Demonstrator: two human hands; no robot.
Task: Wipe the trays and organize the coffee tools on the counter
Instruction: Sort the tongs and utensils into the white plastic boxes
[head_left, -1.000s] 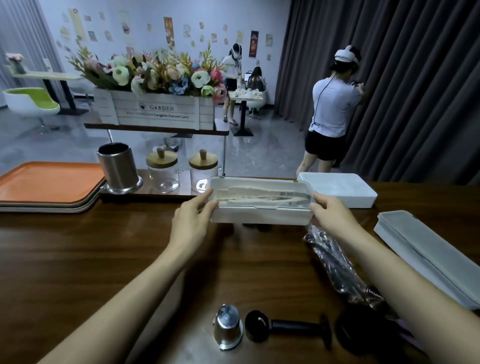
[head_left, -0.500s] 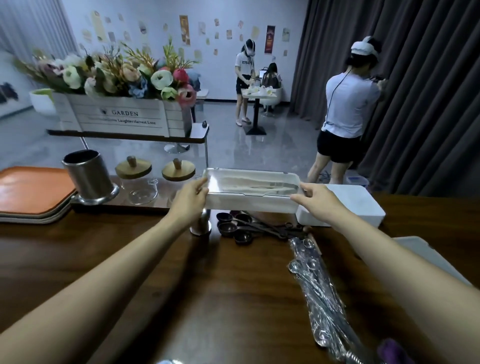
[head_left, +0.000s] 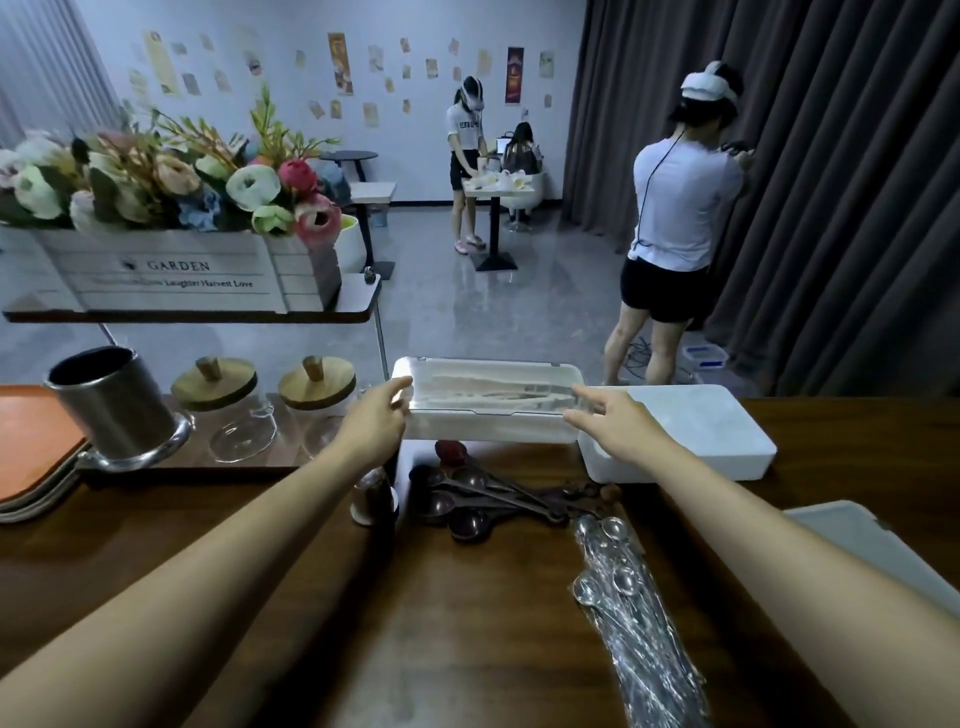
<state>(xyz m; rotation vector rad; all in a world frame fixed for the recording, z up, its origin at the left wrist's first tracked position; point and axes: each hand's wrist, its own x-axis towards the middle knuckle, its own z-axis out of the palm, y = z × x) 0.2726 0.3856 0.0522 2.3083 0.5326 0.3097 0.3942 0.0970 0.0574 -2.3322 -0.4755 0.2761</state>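
Observation:
A long white box with a clear lid (head_left: 488, 431) stands at the far edge of the wooden counter (head_left: 415, 623). My left hand (head_left: 371, 421) grips its left end and my right hand (head_left: 618, 426) grips its right end, fingers stretched over the lid. Pale sticks show through the lid. In front of the box lies a bunch of dark measuring spoons (head_left: 467, 499). A clear bag of metal spoons (head_left: 628, 597) lies to the right of them. A small metal piece (head_left: 374, 499) stands under my left wrist. Stacked orange trays (head_left: 31, 441) sit at the far left.
A second white box (head_left: 691, 436) touches the first on the right. A grey lid (head_left: 872, 551) lies at the right edge. A steel cup (head_left: 114, 405) and two glass jars (head_left: 215, 410) stand under a flower crate (head_left: 171, 275). A person (head_left: 680, 208) stands beyond the counter.
Both hands have carried the clear-lidded box away from me to the counter's far edge. The dark spoons under it have come into view. My view has tilted up.

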